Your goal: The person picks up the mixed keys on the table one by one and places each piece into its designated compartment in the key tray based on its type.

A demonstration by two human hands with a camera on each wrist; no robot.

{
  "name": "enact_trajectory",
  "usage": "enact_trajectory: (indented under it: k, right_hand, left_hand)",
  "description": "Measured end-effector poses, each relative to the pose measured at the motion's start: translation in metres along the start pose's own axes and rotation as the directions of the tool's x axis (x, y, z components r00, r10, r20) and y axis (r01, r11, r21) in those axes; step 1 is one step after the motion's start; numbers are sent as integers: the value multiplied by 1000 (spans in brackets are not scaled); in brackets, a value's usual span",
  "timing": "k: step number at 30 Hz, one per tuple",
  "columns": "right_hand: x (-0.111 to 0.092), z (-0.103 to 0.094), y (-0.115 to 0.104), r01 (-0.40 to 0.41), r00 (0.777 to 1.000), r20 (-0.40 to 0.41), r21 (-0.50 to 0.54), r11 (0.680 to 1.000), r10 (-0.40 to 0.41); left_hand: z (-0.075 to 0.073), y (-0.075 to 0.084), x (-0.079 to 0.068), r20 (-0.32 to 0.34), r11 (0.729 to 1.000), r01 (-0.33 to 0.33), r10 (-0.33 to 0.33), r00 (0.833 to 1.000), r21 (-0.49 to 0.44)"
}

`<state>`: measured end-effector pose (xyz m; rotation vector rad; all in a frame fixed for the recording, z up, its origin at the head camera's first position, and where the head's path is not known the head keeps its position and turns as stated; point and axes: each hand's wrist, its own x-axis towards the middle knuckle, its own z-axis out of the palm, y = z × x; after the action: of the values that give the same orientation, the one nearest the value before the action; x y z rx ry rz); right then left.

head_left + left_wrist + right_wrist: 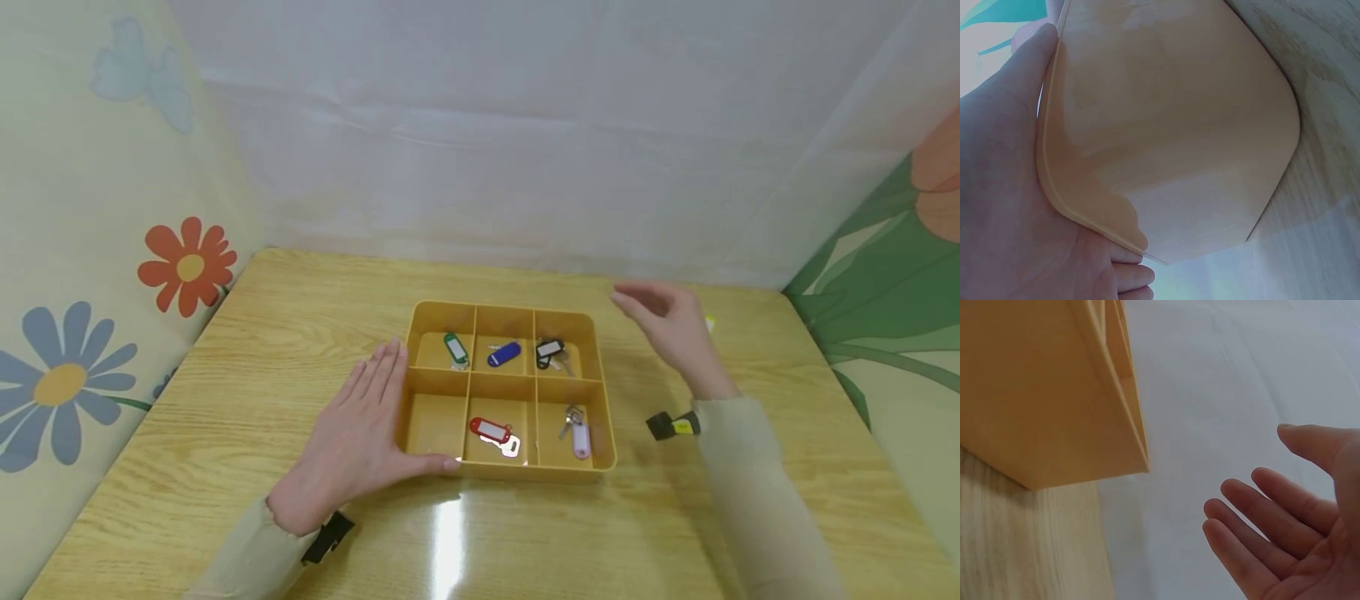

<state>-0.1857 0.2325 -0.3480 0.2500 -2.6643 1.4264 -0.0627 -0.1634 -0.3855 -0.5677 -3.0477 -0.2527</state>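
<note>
A yellow six-compartment organizer box (536,471) sits on the table. Along its back row lie a green key tag (455,347), a blue key tag (504,354) and a black key tag (550,350) with keys. The front row holds a red key tag (491,431) with a key in the middle and a lilac key tag (581,440) with keys at right. My left hand (356,437) rests against the box's left side, fingers straight, thumb at the front rim. Right of the box, my right hand (671,329) hovers with loosely bent fingers, holding nothing.
The wooden table (285,333) extends around the box. A white cloth (487,167) hangs behind it, with flower-printed sheets at both sides. Black straps with a yellow label (681,427) show by the right wrist. A small yellow-green piece (710,322) peeks out behind the right hand.
</note>
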Motion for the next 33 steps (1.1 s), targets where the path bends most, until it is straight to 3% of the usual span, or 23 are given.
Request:
enact_trajectory:
  k: [7, 24, 33]
  right_hand:
    - [-6, -4, 13, -27, 1000, -15, -7, 1000, 27]
    - [-11, -29, 36, -200, 978, -54, 5, 980, 200]
    - [-8, -36, 45, -217, 974, -67, -19, 976, 215]
  left_hand:
    - [0, 0, 0, 6, 1000, 1, -1, 1000, -1]
    - [0, 0, 0, 9, 1000, -1, 1, 1000, 6]
    - [1, 0, 1, 12, 1000, 6, -6, 1000, -1]
